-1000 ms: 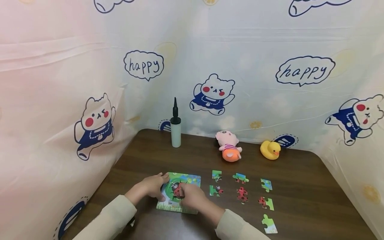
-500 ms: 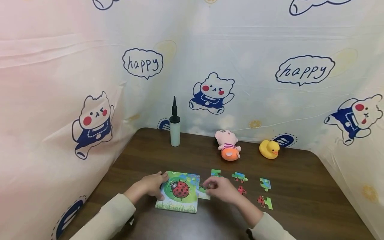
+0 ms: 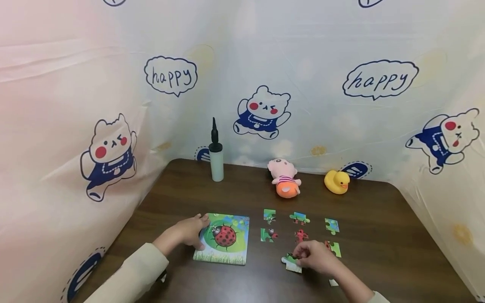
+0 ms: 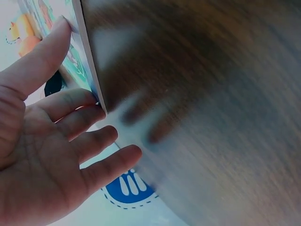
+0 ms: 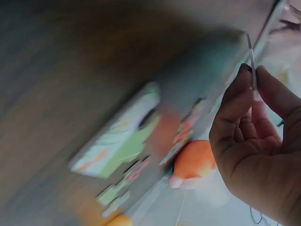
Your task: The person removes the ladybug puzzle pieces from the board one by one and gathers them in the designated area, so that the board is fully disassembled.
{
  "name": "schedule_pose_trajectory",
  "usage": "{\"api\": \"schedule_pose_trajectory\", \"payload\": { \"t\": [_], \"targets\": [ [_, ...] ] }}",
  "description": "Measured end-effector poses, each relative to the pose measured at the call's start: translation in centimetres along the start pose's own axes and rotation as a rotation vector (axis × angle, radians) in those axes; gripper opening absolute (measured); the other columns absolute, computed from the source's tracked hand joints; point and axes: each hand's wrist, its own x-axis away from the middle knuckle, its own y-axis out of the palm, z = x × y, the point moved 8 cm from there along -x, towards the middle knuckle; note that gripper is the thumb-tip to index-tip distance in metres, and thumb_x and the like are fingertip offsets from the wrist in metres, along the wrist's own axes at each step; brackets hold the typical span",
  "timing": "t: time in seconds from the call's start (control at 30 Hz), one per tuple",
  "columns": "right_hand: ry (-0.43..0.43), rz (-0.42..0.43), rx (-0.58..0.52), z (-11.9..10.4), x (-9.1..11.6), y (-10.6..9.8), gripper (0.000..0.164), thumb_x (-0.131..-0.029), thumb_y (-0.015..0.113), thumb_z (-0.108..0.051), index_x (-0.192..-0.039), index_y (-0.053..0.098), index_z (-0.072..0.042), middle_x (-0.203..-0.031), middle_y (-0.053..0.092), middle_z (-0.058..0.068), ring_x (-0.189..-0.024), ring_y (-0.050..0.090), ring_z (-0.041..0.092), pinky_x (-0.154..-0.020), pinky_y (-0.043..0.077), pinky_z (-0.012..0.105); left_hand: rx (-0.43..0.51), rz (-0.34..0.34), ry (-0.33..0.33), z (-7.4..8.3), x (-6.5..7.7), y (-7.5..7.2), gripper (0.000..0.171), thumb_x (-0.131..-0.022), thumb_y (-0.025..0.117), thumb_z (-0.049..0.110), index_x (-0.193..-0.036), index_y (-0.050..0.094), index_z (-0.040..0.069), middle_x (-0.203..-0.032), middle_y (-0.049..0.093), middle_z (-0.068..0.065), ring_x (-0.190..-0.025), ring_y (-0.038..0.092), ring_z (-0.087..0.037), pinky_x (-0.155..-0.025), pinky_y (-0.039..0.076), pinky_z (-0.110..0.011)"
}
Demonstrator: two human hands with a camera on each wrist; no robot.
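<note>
My right hand (image 3: 317,257) pinches a jigsaw piece (image 3: 291,266), green with a white lower edge, between thumb and fingertips low over the table. In the right wrist view, that piece (image 5: 251,59) is seen edge-on as a thin strip. A square board with a ladybug picture (image 3: 226,239) lies flat on the left. Along its left edge rests my left hand (image 3: 185,232). The left wrist view has its thumb tip on the board's face and its loosely extended fingers (image 4: 124,162) by the corner, two of them right at the edge.
Several jigsaw pieces lie in rows right of the board, including a top-left one (image 3: 270,215) and a ladybug-body one (image 3: 301,235); another (image 3: 333,283) is partly behind my forearm. Behind stand a hand pump (image 3: 217,164), a plush pig (image 3: 284,179) and a yellow duck (image 3: 337,182).
My right hand has moved right from over the board, carrying a jigsaw piece past the board's right edge to below the rows. The left hand stays at the board.
</note>
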Motion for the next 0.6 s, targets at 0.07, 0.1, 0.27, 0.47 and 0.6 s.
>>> {"api": "schedule_pose_trajectory", "payload": {
  "t": [0.07,0.1,0.27,0.47,0.6],
  "targets": [
    [-0.006,0.007,0.066,0.2,0.4,0.0,0.011,-0.077,0.074,-0.008,-0.085,0.068,-0.012,-0.071,0.061,-0.005,-0.064,0.053,0.010,-0.055,0.043,0.029,-0.003,-0.006,0.003,0.1,-0.1,0.0,0.084,-0.071,0.083,0.026,-0.140,0.042,0.001,-0.153,0.027,-0.013,-0.140,0.022,-0.037,-0.103,0.033,-0.053],
    [-0.004,0.018,0.105,0.3,0.6,-0.1,0.012,-0.077,0.074,-0.008,-0.086,0.069,-0.013,-0.071,0.060,-0.006,-0.064,0.052,0.010,-0.055,0.042,0.028,-0.006,-0.010,0.002,0.2,-0.2,0.0,0.084,-0.071,0.083,0.025,-0.141,0.042,0.001,-0.153,0.027,-0.013,-0.140,0.021,-0.037,-0.103,0.032,-0.053],
    [0.034,0.106,0.219,0.3,1.1,-1.0,0.016,-0.073,0.074,-0.003,-0.082,0.064,-0.011,-0.066,0.053,-0.005,-0.060,0.047,0.012,-0.053,0.038,0.028,-0.027,-0.005,0.005,0.5,-0.5,-0.3,0.084,-0.071,0.083,0.026,-0.141,0.042,0.002,-0.153,0.027,-0.013,-0.140,0.022,-0.036,-0.105,0.031,-0.052],
    [-0.003,0.146,0.291,0.6,1.5,-0.6,0.022,-0.069,0.075,-0.002,-0.072,0.056,-0.014,-0.064,0.046,-0.004,-0.057,0.040,0.010,-0.052,0.033,0.026,-0.038,-0.012,-0.010,0.8,-0.4,-0.2,0.084,-0.071,0.083,0.025,-0.140,0.043,0.001,-0.152,0.028,-0.013,-0.140,0.023,-0.036,-0.105,0.031,-0.053],
    [-0.019,0.149,0.312,0.6,1.1,-0.4,0.027,-0.066,0.076,0.000,-0.074,0.054,-0.014,-0.069,0.045,-0.002,-0.061,0.040,0.011,-0.053,0.032,0.027,-0.032,-0.014,-0.028,0.6,-0.1,-0.2,0.084,-0.071,0.083,0.023,-0.140,0.042,0.001,-0.152,0.028,-0.014,-0.140,0.022,-0.037,-0.105,0.030,-0.053]
  ]
}}
